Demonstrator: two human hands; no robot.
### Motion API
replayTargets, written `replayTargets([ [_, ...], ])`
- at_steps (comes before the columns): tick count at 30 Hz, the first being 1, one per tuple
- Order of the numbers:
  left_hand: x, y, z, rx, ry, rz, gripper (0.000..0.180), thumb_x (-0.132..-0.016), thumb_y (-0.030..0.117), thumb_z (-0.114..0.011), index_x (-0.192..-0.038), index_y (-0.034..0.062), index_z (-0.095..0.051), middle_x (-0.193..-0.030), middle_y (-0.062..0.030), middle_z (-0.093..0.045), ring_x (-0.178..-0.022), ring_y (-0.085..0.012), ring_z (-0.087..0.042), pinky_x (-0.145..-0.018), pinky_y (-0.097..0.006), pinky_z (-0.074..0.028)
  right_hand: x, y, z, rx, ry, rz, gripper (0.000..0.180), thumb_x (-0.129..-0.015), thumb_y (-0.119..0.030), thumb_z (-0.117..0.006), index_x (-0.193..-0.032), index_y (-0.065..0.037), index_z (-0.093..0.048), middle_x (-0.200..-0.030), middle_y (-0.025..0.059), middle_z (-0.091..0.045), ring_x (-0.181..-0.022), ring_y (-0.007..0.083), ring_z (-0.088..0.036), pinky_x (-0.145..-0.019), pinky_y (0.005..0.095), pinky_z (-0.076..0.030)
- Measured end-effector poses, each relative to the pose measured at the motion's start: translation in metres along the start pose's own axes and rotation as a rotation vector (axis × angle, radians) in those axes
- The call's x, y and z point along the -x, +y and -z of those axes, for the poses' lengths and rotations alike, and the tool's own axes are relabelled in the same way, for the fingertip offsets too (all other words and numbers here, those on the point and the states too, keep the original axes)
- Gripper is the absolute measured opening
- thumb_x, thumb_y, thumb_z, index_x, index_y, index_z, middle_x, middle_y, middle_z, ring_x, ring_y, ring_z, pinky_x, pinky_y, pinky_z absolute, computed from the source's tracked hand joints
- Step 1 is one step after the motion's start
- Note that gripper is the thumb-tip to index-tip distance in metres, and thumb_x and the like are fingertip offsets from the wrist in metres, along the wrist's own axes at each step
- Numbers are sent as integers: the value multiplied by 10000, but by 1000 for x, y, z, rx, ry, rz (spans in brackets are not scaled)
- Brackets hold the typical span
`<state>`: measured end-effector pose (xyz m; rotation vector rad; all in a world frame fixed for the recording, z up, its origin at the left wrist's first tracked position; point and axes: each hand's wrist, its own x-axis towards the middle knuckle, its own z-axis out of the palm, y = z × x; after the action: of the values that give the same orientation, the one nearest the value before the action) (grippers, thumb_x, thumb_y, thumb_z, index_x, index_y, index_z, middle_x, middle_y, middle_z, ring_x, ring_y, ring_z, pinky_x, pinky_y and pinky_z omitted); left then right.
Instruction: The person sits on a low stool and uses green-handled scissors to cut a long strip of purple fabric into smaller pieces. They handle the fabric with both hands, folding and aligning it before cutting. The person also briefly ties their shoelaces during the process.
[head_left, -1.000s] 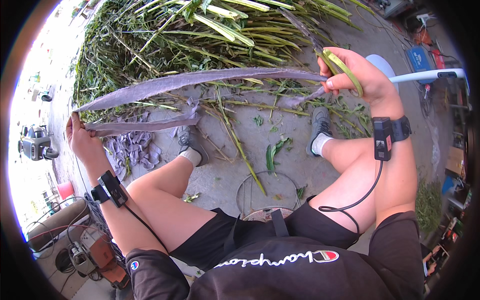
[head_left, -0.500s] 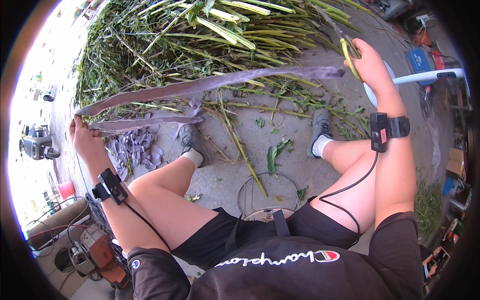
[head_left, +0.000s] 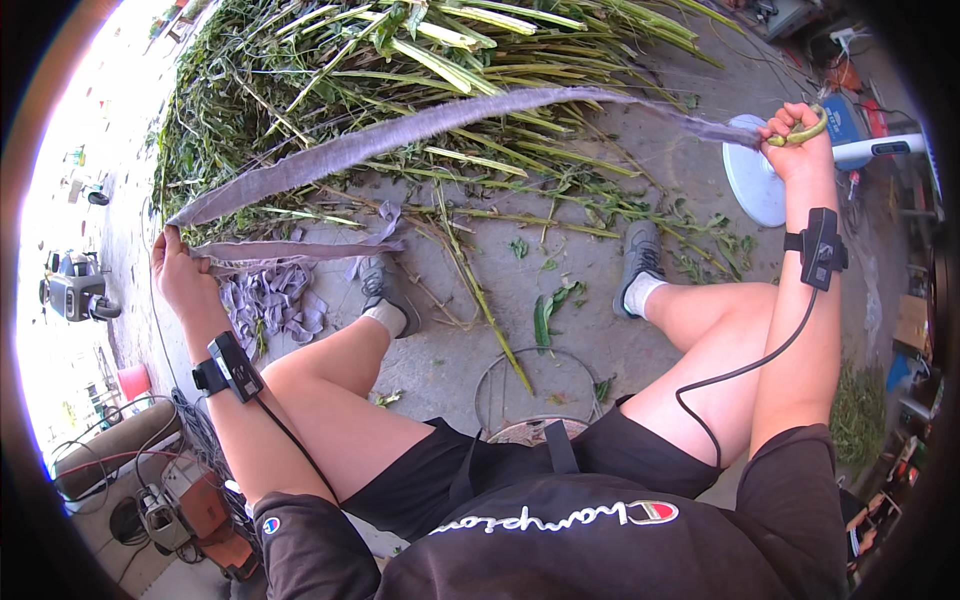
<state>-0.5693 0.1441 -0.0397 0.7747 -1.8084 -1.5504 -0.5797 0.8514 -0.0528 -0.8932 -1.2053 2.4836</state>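
Note:
A long, frayed purple-grey cloth strip spans the space between my hands, arching over the plant pile. At the far left my left hand pinches one end of it, and a second length of the strip hangs from there to the right. My right hand, at the far right, is closed around the yellow-green handle of scissors. The strip's other end reaches the fingers of that hand and seems gripped there too. The scissor blades are not clearly seen. A heap of similar cloth strips lies below my left hand.
A large pile of cut green stalks and leaves covers the floor ahead, with loose stalks nearer my feet. A white round-based stand is beside my right hand. Machines and cables lie left; tools line the right.
My right hand has moved right and slightly down with the scissors. The strip's right end, apart from that hand before, now meets it, and the strip is stretched higher and longer.

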Motion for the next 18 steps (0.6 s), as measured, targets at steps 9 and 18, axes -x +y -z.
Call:
replayTargets([
  [9, -17, -25, 21, -87, 19, -19, 114, -948, 220, -601, -968, 124, -542, -747, 13, -492, -523, -96, -421, -478, -240, -374, -5, -12, 15, -291, 59, 31, 280, -712, -13, -569, -636, -139, -330, -596, -26, -228, -528, 128, -269, -630, 341, -274],
  [18, -125, -109, 157, -825, -93, -393, 392, -828, -52, -490, -1217, -78, -533, -694, -41, -519, -562, -129, -519, -483, -262, -428, -16, -36, 49, -406, 173, 96, 291, -753, -24, -538, -649, -132, -289, -609, -17, -220, -545, 144, -240, -646, 348, -274],
])
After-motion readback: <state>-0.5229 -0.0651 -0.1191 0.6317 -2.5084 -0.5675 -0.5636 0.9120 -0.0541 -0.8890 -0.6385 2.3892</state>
